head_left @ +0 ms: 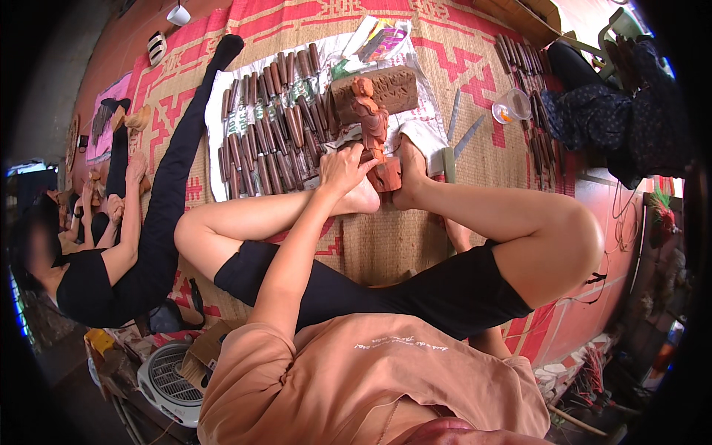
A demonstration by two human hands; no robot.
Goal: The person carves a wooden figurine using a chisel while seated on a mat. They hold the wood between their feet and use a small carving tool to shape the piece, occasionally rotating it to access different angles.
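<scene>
On a patterned mat [404, 248], the left hand [342, 169] curls, grip unclear, against a carved figure [373, 127] between the feet [410, 165], the right hand [458, 234] mostly hidden, its hold untellable, in apparent steadying calling for firm bracing.

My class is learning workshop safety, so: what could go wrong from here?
The carved figure has its base between the bare feet; if it slipped, it might bump a foot or the left hand beside it.
The dark wooden handles lie close together on the white sheet, so a careless reach could scatter them.
The clear cup on the woven mat might get knocked, spilling the orange thing inside.
</scene>
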